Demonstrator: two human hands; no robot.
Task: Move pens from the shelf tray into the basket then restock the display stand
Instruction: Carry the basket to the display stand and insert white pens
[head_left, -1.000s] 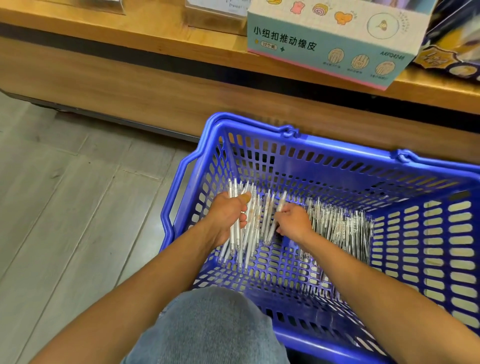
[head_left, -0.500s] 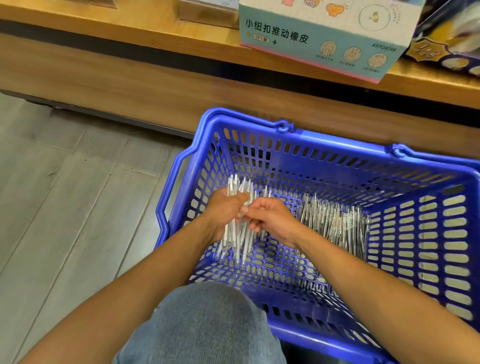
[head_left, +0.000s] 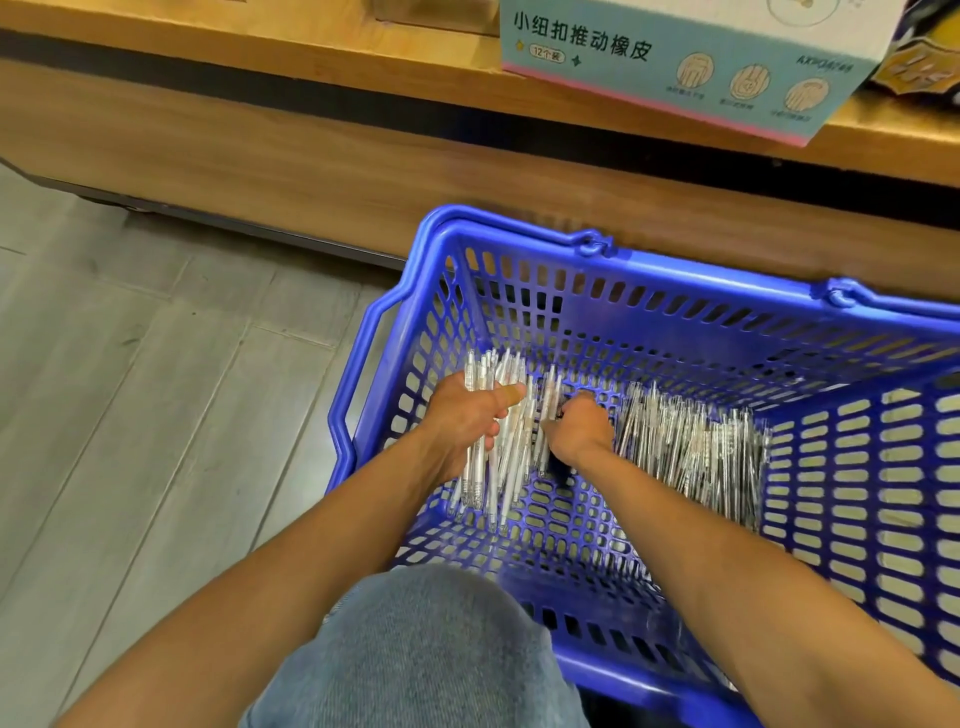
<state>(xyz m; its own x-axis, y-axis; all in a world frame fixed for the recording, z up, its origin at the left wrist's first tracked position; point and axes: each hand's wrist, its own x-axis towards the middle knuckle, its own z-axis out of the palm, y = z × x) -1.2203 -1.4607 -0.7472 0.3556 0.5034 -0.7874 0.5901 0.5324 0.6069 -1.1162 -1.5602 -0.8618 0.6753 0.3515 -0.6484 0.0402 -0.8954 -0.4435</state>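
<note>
A blue plastic basket (head_left: 675, 332) stands on the floor in front of a wooden shelf. Inside it, my left hand (head_left: 462, 415) grips a bundle of clear white pens (head_left: 506, 467), held upright near the basket's left wall. My right hand (head_left: 579, 428) is just to the right of that bundle, fingers curled round a few pens beside it. A loose pile of the same pens (head_left: 691, 447) lies on the basket floor to the right of my right hand.
The wooden shelf (head_left: 363, 67) runs across the top, carrying a teal and pink product box (head_left: 675, 62) that overhangs its edge. Grey plank floor (head_left: 130, 389) lies to the left. My knee in grey fabric (head_left: 431, 654) is at the basket's near edge.
My right hand had moved left against the left hand's bundle half a second ago; now it has drawn slightly right and down toward the pens on the basket floor. The left hand keeps its bundle.
</note>
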